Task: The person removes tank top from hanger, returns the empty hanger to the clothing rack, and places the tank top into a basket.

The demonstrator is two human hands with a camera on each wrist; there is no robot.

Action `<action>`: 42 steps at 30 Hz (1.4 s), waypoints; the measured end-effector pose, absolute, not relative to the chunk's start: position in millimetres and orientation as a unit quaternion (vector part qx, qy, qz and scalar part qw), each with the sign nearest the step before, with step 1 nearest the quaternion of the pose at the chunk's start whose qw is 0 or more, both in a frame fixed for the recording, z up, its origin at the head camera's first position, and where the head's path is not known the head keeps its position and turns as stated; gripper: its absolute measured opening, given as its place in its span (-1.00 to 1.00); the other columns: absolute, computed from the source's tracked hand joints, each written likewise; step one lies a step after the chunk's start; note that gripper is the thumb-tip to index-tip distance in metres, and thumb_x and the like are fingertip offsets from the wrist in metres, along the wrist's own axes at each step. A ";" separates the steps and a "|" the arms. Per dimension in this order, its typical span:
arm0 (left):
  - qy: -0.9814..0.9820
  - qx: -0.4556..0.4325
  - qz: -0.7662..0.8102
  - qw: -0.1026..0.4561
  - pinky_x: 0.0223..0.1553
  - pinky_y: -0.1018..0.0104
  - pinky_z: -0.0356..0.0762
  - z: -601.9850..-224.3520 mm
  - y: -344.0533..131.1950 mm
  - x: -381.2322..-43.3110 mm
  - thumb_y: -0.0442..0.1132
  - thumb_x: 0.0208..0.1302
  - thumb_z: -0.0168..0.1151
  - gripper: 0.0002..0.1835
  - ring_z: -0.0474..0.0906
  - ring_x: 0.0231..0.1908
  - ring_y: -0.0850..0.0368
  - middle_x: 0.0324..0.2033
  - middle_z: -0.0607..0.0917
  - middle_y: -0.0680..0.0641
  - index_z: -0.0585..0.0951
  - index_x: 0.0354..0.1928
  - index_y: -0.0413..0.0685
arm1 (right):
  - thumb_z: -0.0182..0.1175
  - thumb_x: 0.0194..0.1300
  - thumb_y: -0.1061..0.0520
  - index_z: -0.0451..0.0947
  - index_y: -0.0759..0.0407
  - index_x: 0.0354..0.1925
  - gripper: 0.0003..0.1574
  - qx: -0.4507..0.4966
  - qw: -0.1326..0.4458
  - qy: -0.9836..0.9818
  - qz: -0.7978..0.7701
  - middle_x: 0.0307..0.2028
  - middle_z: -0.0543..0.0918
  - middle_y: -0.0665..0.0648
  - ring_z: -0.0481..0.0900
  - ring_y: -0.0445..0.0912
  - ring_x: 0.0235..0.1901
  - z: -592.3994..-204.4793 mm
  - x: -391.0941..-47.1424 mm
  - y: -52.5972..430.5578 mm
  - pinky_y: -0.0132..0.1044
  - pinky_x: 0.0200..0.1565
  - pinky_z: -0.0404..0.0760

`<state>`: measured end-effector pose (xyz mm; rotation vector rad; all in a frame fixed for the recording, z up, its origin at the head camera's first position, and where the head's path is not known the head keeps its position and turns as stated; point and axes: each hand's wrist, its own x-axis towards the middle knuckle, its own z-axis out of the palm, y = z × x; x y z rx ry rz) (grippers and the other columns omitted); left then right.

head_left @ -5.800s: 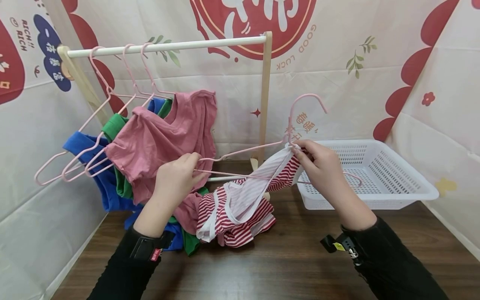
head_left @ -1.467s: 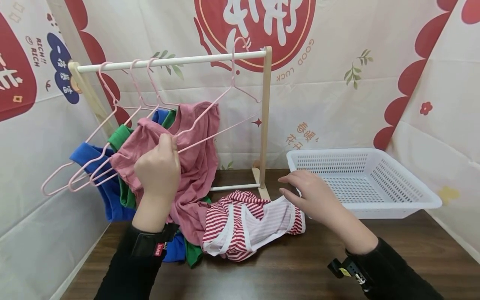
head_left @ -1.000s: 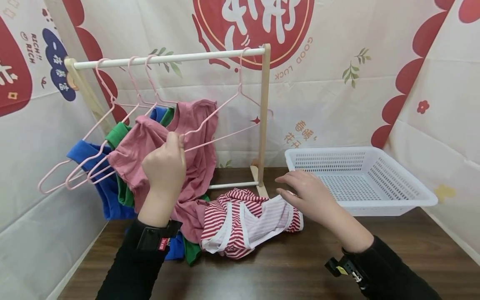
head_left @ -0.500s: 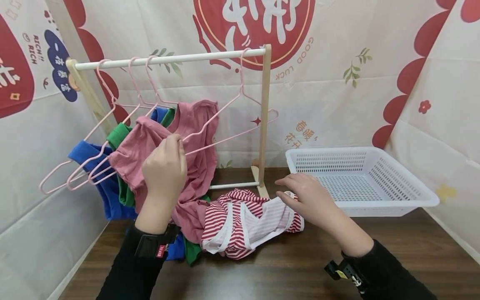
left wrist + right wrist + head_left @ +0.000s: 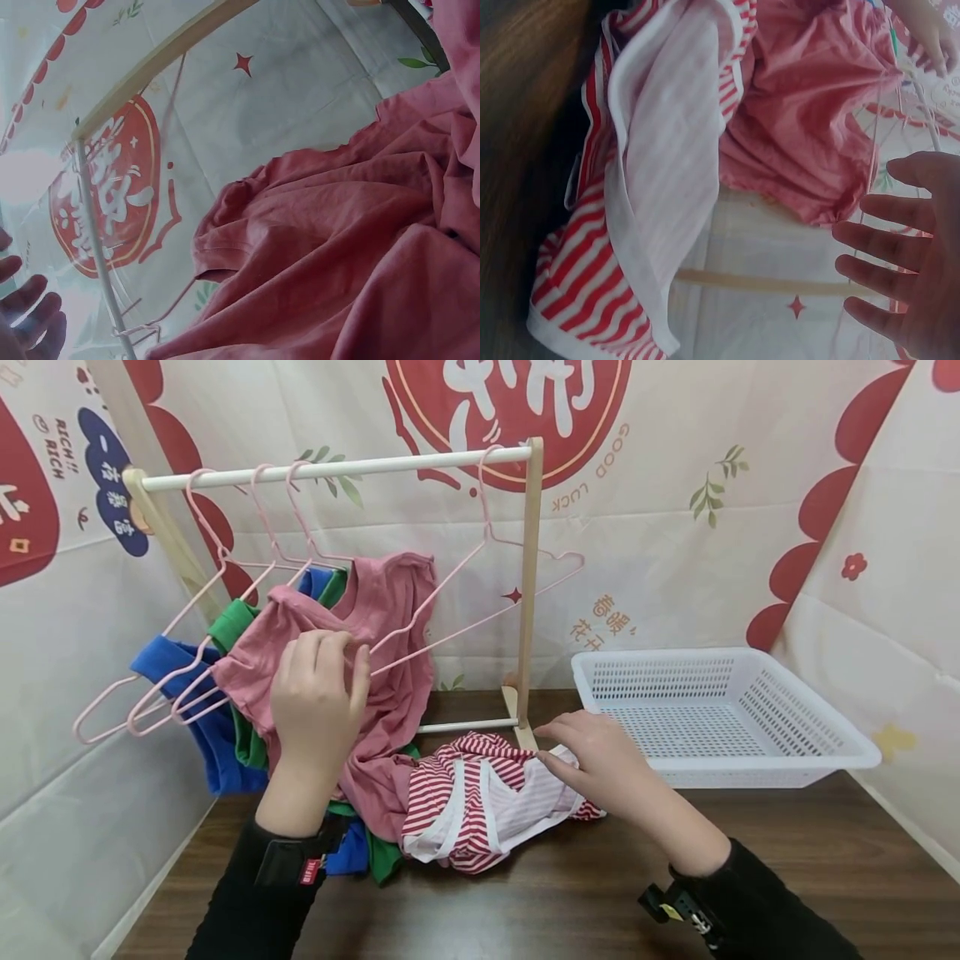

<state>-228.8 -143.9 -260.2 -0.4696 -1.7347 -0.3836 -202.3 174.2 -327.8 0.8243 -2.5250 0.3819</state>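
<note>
The left hand (image 5: 318, 693) is raised in front of the pink shirt (image 5: 352, 660), its fingers loosely spread and straight, the fingertips at the lower wire of an empty pink hanger (image 5: 480, 585); whether they touch the wire or are just beside it cannot be told. That hanger's hook sits over the white rail (image 5: 337, 467) of a small wooden clothes rack (image 5: 529, 585), close to the right upright, and its frame tilts down toward the hand.

The right hand (image 5: 596, 764) is low over the worktop (image 5: 570, 893), fingers relaxed and apart, resting on the right edge of a red-and-white striped garment (image 5: 480, 802). In the right wrist view the fingers (image 5: 900, 255) are spread with nothing between them, and the striped garment (image 5: 652, 187) lies crumpled with its pale inside showing. It lies on the worktop in front of the rack's foot, touching the pink shirt's lower hem.

Three more pink hangers (image 5: 195, 610) hang at the rail's left end, carrying the pink shirt, a green garment (image 5: 232, 627) and a blue garment (image 5: 168, 664), which trail down onto the worktop. A white perforated plastic basket (image 5: 825, 752) stands on the worktop to the right, just beside the right hand. Printed fabric backdrop (image 5: 675, 527) surrounds the scene.
</note>
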 end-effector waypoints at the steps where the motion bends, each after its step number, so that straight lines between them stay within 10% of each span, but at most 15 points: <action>1: -0.747 -0.208 -0.161 0.611 -0.34 0.02 0.52 -260.0 -143.4 -227.3 -0.20 0.38 0.14 -0.75 0.51 -0.38 -0.20 -0.34 0.59 -0.28 0.58 -0.22 -0.32 | 0.29 0.27 0.01 0.65 0.15 -0.06 -0.67 0.305 0.227 -0.915 0.136 -0.14 0.67 0.08 0.57 0.02 -0.06 -328.1 -202.3 172.1 0.01 -0.02 0.50; 10: -0.706 -0.342 -0.104 0.612 -0.64 0.10 0.52 -262.9 -134.1 -212.3 -0.18 0.30 0.14 -0.75 0.53 -0.61 -0.08 -0.50 0.63 -0.18 0.61 -0.36 -0.26 | 0.27 0.29 -0.03 0.63 0.17 -0.02 -0.61 0.342 0.188 -0.914 0.115 -0.14 0.66 0.08 0.58 0.02 -0.07 -341.0 -204.2 152.7 0.00 0.02 0.48; 18: -0.735 -0.479 -0.054 0.478 -0.53 0.23 0.58 -274.3 -130.5 -209.4 -0.10 0.32 0.09 -0.72 0.53 -0.58 0.06 -0.48 0.62 -0.07 0.64 -0.29 -0.17 | 0.26 0.25 -0.17 0.50 0.20 0.18 -0.33 0.343 0.089 -0.928 0.112 0.02 0.60 0.17 0.55 0.06 0.04 -361.5 -205.6 136.6 -0.02 0.08 0.49; 30: -0.841 -0.432 0.009 0.325 -0.60 0.33 0.44 -306.6 -125.1 -221.6 0.01 0.16 0.36 -0.74 0.48 -0.62 0.15 -0.57 0.58 0.03 0.62 -0.32 -0.02 | 0.27 0.03 -0.50 0.26 -0.05 0.41 0.12 0.344 -0.027 -0.933 0.100 0.37 0.29 0.27 0.25 0.12 0.34 -380.5 -200.3 116.5 0.29 0.20 0.23; 42: -0.879 -0.399 0.014 0.262 -0.51 0.25 0.51 -316.2 -122.6 -224.0 -0.02 0.24 0.30 -0.79 0.55 -0.54 0.15 -0.55 0.60 0.07 0.59 -0.35 0.03 | 0.25 0.26 0.09 0.52 0.02 -0.32 -0.93 0.354 0.052 -0.932 0.060 -0.33 0.59 0.00 0.59 -0.07 -0.34 -390.9 -212.3 107.8 -0.10 -0.33 0.55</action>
